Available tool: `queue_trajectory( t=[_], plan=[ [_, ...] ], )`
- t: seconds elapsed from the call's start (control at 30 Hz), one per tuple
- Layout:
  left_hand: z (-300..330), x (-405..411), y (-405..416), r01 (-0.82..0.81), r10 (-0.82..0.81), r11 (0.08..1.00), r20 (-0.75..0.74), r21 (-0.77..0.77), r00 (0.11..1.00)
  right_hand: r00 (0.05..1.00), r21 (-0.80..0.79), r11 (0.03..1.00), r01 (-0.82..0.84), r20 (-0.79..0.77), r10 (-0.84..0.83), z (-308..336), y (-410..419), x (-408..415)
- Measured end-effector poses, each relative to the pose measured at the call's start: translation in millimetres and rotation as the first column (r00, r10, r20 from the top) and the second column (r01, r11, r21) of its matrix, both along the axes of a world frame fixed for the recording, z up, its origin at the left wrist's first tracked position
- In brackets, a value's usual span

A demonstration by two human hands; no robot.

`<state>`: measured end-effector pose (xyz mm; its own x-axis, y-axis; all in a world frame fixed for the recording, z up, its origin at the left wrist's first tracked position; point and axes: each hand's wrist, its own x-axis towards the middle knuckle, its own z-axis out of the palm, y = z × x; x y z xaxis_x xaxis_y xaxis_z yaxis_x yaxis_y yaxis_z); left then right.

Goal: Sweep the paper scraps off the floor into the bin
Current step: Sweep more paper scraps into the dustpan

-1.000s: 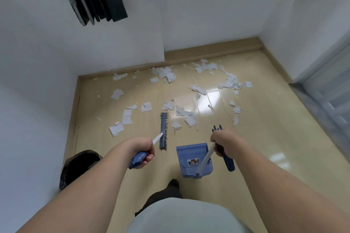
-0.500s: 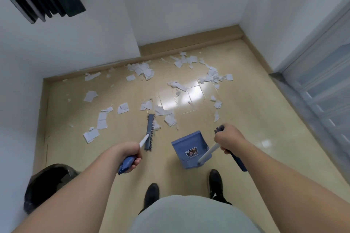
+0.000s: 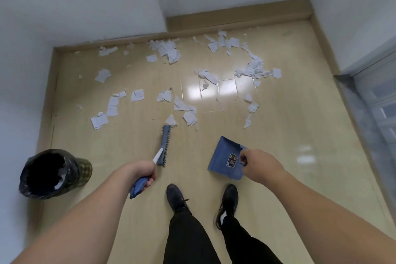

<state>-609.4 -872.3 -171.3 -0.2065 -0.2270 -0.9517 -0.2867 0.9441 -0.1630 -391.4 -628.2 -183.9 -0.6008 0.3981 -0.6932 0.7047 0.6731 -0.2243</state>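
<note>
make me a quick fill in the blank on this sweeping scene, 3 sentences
1. The left hand grips the handle of the blue ____.
2. The right hand holds the blue ____ just above the floor.
3. The bin lined with a black bag stands on the person's ____ side.

Missing words: broom; dustpan; left

A person's left hand (image 3: 143, 171) grips a blue broom (image 3: 164, 144); the right hand (image 3: 258, 165) holds a blue dustpan (image 3: 225, 156). White paper scraps (image 3: 171, 53) litter the tan floor (image 3: 289, 126). A black-lined bin (image 3: 51, 173) stands at left.
</note>
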Motion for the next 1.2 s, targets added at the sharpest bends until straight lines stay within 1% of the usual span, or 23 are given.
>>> queue_trajectory(
  t=[0.07,0.1,0.17,0.2,0.27,0.3,0.4,0.47,0.5,0.6,0.7,0.83,0.9,1.03,1.13,1.2],
  plan=[
    [-22,14,16,0.063,-0.063,0.998,0.014,-0.007,0.998,1.000,0.001,1.000,-0.023,0.011,0.023,-14,5,3],
    [-34,25,27,0.123,-0.123,0.992,0.028,-0.001,0.992,0.999,0.006,0.999,-0.034,0.012,0.034,-22,9,5],
    [-54,53,49,0.211,-0.213,0.977,0.059,0.038,0.975,0.999,0.048,0.998,-0.044,0.000,0.044,-33,20,8],
    [-62,69,59,0.232,-0.237,0.971,0.103,0.058,0.966,0.999,0.072,0.997,-0.039,-0.006,0.039,-37,28,9],
    [-69,98,79,0.210,-0.221,0.975,0.183,0.077,0.958,1.000,0.090,0.996,-0.020,-0.019,0.022,-42,44,10],
    [-67,109,87,0.201,-0.215,0.976,0.209,0.083,0.954,1.000,0.085,0.996,-0.005,-0.022,0.007,-43,53,13],
    [-53,121,101,0.315,-0.335,0.941,0.210,0.123,0.918,0.998,0.065,0.997,0.043,-0.037,-0.041,-43,64,15],
    [-32,116,102,0.370,-0.392,0.919,0.203,0.138,0.897,0.995,0.026,0.996,0.090,-0.048,-0.088,-37,64,19],
    [-23,110,100,0.356,-0.379,0.923,0.193,0.147,0.905,0.992,-0.003,0.993,0.116,-0.051,-0.116,-37,61,21],
    [13,98,100,0.236,-0.267,0.960,0.233,0.150,0.935,0.978,-0.057,0.980,0.192,-0.070,-0.196,-30,51,37],
    [47,106,105,0.267,-0.292,0.952,0.188,0.147,0.938,0.945,-0.081,0.950,0.300,-0.113,-0.308,-16,50,58],
    [65,110,116,0.376,-0.386,0.915,0.046,0.145,0.921,0.893,-0.072,0.906,0.417,-0.152,-0.423,1,67,70],
    [65,104,117,0.391,-0.392,0.908,-0.022,0.148,0.920,0.886,-0.063,0.899,0.433,-0.156,-0.437,4,79,73],
    [56,76,123,0.347,-0.336,0.927,-0.091,0.143,0.937,0.880,-0.030,0.894,0.448,-0.161,-0.446,14,104,67],
    [44,54,143,0.318,-0.301,0.937,-0.127,0.145,0.945,0.846,0.007,0.856,0.517,-0.154,-0.510,15,120,63],
    [41,45,166,0.234,-0.213,0.958,-0.136,0.166,0.968,0.824,0.024,0.833,0.553,-0.164,-0.542,13,137,61]
  ],
)
